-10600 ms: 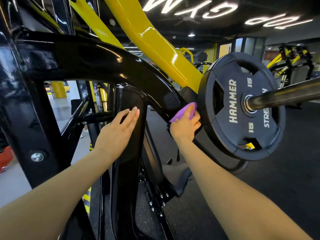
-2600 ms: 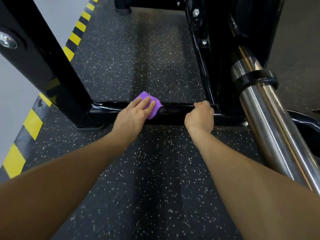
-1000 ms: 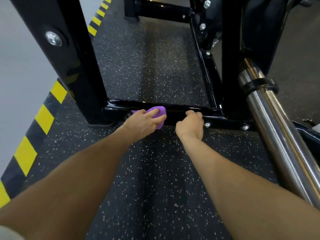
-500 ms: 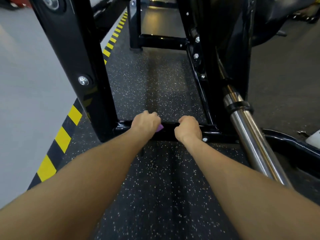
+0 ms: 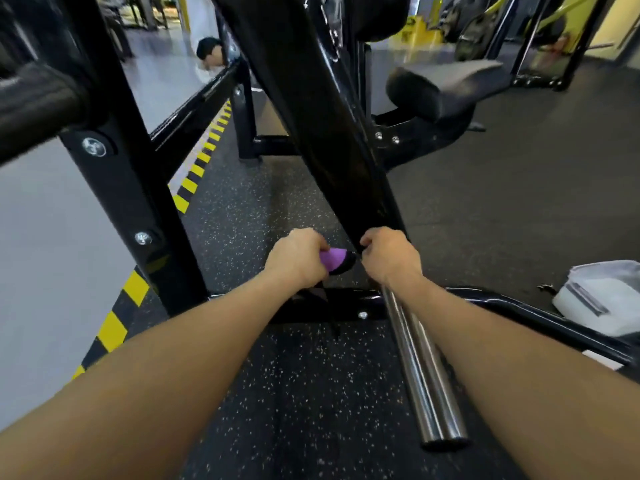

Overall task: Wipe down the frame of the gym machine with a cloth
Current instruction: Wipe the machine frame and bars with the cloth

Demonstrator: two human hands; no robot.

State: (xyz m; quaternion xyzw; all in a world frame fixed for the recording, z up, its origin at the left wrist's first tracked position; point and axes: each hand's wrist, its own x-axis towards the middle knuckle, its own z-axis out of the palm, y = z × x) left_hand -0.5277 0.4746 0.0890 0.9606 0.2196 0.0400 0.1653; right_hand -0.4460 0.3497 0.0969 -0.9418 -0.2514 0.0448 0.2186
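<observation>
Purple cloth (image 5: pixel 333 260) is bunched in the left hand (image 5: pixel 297 258), whose fingers curl around it, beside the lower end of a slanted black frame beam (image 5: pixel 322 133). On the beam's other side, the right hand (image 5: pixel 389 256) is curled into a loose fist against the beam's edge; whether it grips the beam cannot be told. Below the hands, a black base bar (image 5: pixel 346 303) lies on the speckled rubber floor (image 5: pixel 311 393). A chrome bar (image 5: pixel 420 375) slants beside the right forearm. A padded seat (image 5: pixel 440 84) stands farther back.

purple cloth (image 5: pixel 333 260) bunched against slanted black frame (image 5: pixel 311 116)
</observation>
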